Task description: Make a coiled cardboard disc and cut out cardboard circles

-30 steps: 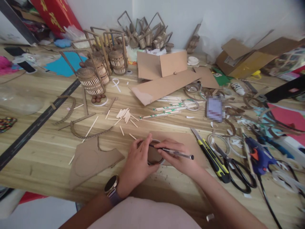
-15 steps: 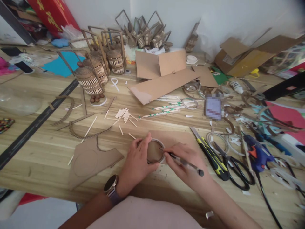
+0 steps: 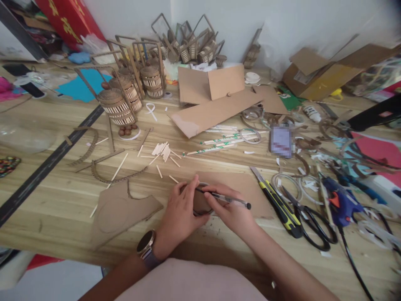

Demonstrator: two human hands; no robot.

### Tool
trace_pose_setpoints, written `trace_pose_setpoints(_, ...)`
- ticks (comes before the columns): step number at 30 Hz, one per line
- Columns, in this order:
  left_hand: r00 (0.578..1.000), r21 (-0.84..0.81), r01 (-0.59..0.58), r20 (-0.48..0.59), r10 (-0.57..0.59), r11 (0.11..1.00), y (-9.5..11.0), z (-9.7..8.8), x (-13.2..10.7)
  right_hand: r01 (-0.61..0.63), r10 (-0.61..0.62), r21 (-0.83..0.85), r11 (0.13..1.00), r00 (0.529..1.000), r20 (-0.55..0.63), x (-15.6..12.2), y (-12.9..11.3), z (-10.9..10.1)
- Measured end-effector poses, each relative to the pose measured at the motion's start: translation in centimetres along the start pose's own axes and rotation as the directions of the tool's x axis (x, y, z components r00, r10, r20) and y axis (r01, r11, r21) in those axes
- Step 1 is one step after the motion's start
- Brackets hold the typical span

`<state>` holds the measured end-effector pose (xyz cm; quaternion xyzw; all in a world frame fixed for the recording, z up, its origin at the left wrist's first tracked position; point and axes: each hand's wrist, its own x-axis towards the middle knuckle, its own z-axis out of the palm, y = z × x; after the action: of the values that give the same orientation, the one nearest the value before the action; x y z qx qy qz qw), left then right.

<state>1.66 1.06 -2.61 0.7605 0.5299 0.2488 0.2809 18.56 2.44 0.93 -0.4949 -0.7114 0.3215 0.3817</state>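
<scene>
Change: the right hand [image 3: 227, 209] had swung up and to the left since half a second before. The pen [image 3: 228, 199] now lay flatter, with its tip at the far-left edge of the ring [image 3: 205, 184] rather than at the right inner side.
Nearest: a watch [image 3: 146, 242] sat on the left wrist.
Left grip: the left hand [image 3: 180, 213] was cupped over the ring's left rim, fingers pressing it down.
Right grip: the right hand pinched the pen, fingers closed round the barrel and the cap end pointing right.
Ring's place: it lay flat on the brown cardboard sheet [image 3: 250, 188] at the near middle of the table [image 3: 62, 184], between the two hands and partly hidden by them.
Left of the hands: a cut cardboard offcut [image 3: 122, 209] bore a traced circle.
Right of the hands: a yellow utility knife [image 3: 277, 202] lay nearest, then the black scissors [image 3: 313, 225] and the blue glue gun [image 3: 340, 205].
Mid table: there was a heap of short sticks [image 3: 163, 150], with a phone [image 3: 281, 141] to its right.
Far: slatted cardboard lanterns [image 3: 117, 106] stood at the left, and a folded carton [image 3: 213, 83] lay beside them.
</scene>
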Motion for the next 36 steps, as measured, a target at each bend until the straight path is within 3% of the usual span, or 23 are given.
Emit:
trace_pose_setpoints(6,1.000,0.002,0.001,-0.005,-0.001,1.000,0.0,-0.1,0.0,-0.022,0.020,0.040,0.999,0.998,0.056,-0.5,-0.1,0.3)
trace_pose_setpoints(11,1.000,-0.008,-0.010,0.000,0.010,1.000,0.2,-0.2,0.1,-0.118,0.108,0.078,0.990,0.987,0.123,-0.9,-0.8,0.0)
trace_pose_setpoints(20,1.000,0.041,0.014,0.014,-0.014,0.999,0.1,-0.2,0.0,-0.354,0.303,0.097,0.930,0.890,0.340,0.3,0.0,-2.0)
trace_pose_setpoints(26,0.999,0.051,0.026,0.026,-0.027,0.998,0.1,-0.2,0.0,-0.359,0.317,0.077,0.930,0.890,0.328,1.6,0.0,-2.4)
trace_pose_setpoints(32,1.000,0.034,0.013,0.010,-0.013,0.999,0.0,-0.1,-0.1,-0.337,0.289,0.060,0.940,0.875,0.389,1.1,-0.2,-1.2)
trace_pose_setpoints(36,0.999,0.040,0.029,0.019,-0.030,0.999,0.0,-0.1,0.0,-0.303,0.283,-0.019,0.953,0.861,0.422,1.4,-0.5,-1.8)
